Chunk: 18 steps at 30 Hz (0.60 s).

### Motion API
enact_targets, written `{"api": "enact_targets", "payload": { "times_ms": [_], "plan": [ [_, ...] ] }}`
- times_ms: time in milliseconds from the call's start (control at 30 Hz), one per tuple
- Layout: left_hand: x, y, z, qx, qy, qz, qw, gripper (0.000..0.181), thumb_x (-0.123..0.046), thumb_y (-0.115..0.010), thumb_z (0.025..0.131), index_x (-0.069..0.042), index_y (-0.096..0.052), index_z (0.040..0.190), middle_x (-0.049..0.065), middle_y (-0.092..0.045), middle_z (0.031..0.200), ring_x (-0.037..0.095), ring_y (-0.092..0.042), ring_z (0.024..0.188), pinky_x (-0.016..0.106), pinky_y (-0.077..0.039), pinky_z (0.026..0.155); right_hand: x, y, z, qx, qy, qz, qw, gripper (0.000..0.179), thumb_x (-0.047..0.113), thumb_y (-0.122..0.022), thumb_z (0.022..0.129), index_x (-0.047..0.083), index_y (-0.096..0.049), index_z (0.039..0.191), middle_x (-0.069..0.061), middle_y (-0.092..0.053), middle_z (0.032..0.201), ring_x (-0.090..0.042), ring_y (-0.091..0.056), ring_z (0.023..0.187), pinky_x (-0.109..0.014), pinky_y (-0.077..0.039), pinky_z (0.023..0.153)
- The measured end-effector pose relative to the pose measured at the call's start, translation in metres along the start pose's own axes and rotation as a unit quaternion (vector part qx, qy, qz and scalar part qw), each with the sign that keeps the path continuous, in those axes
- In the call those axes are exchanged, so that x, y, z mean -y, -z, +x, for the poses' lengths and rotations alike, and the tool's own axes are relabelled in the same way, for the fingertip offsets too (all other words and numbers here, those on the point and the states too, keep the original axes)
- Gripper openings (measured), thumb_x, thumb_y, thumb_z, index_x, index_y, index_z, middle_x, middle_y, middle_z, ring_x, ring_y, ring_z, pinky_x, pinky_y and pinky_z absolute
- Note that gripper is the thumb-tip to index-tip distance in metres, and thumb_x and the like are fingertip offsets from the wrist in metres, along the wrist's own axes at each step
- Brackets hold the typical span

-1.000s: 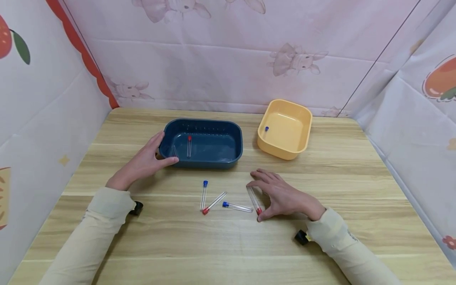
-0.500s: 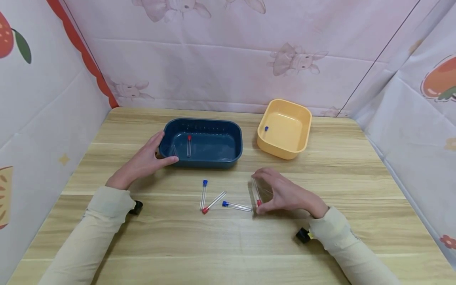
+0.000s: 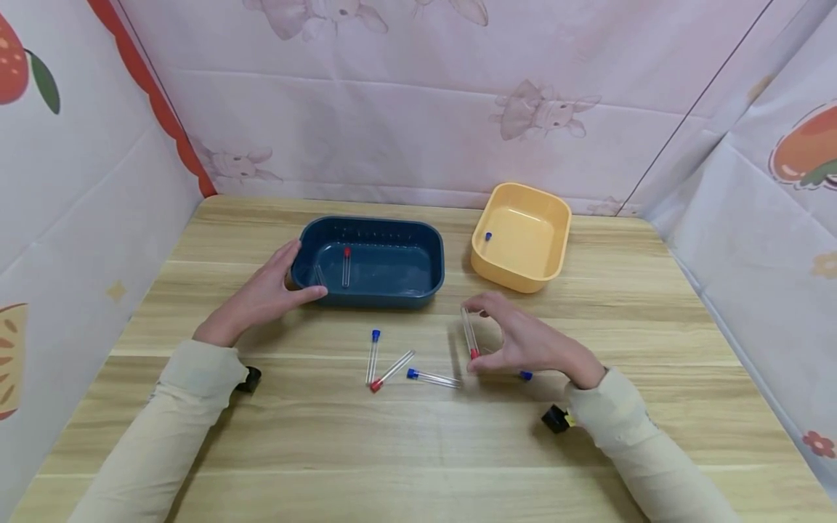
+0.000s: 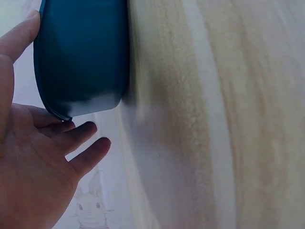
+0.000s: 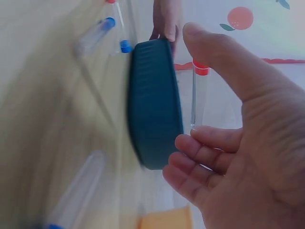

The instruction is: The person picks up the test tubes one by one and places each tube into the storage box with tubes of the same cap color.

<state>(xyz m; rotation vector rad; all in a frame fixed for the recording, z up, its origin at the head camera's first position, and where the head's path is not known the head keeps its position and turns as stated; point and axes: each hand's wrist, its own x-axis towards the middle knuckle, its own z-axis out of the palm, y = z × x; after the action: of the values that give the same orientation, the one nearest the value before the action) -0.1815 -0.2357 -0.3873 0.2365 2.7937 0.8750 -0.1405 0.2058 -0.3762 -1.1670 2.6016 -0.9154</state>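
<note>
My right hand [image 3: 526, 338] holds a red-capped clear test tube [image 3: 469, 330] lengthwise, thumb at the cap and a fingertip at the other end. In the right wrist view this tube [image 5: 198, 95] is above the table. My left hand [image 3: 258, 290] spans the left corner of a dark blue basin [image 3: 369, 299], thumb on the near rim and fingers at the left end; the left wrist view shows them touching the basin [image 4: 83, 57]. Inside lie a red-capped tube [image 3: 346, 269] and another clear tube [image 3: 320, 275], its cap hidden. A blue cap [image 3: 526, 375] shows under my right wrist.
Loose on the wooden table [image 3: 418, 450] are two blue-capped tubes, one upper left [image 3: 372, 357] and one near the right hand [image 3: 434, 378], with a red-capped tube [image 3: 392, 370] between. A yellow basin [image 3: 519, 276] containing a blue-capped tube [image 3: 488, 237] stands back right.
My right hand has lifted the red-capped tube off the table and moved it slightly away from me, uncovering a blue cap behind it. The left hand stays at the basin.
</note>
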Motion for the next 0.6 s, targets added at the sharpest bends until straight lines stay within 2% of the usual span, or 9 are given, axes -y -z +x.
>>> {"api": "enact_targets", "payload": {
  "times_ms": [233, 400, 600],
  "plan": [
    [-0.001, 0.0, 0.0, -0.001, 0.0, 0.003, 1.0, 0.112, -0.057, -0.069, 0.095, -0.004, 0.0, 0.165, 0.02, 0.001, 0.172, 0.046, -0.008, 0.155, 0.068, -0.016, 0.119, 0.002, 0.01, 0.014, -0.025, 0.04, -0.015, 0.9988, 0.085, 0.033, -0.093, 0.076, -0.003, -0.052, 0.141, -0.016, -0.058, 0.133, -0.038, -0.056, 0.119, -0.05, -0.047, 0.104],
    [-0.001, 0.0, -0.001, -0.001, 0.002, 0.004, 1.0, 0.112, -0.058, -0.068, 0.094, -0.005, 0.001, 0.166, 0.02, 0.001, 0.172, 0.046, -0.008, 0.155, 0.07, -0.016, 0.119, 0.004, 0.018, 0.024, -0.037, 0.036, -0.019, 0.9985, 0.085, 0.034, -0.093, 0.076, -0.002, -0.052, 0.142, -0.016, -0.06, 0.134, -0.034, -0.058, 0.12, -0.05, -0.048, 0.104],
    [-0.001, -0.001, -0.001, -0.003, 0.0, 0.002, 1.0, 0.112, -0.058, -0.068, 0.095, -0.005, 0.001, 0.166, 0.02, 0.001, 0.172, 0.046, -0.008, 0.155, 0.07, -0.016, 0.118, 0.004, 0.027, 0.04, -0.031, 0.024, 0.004, 0.9992, 0.085, 0.032, -0.092, 0.077, -0.004, -0.051, 0.142, -0.017, -0.058, 0.136, -0.031, -0.057, 0.123, -0.049, -0.048, 0.106]
  ]
}}
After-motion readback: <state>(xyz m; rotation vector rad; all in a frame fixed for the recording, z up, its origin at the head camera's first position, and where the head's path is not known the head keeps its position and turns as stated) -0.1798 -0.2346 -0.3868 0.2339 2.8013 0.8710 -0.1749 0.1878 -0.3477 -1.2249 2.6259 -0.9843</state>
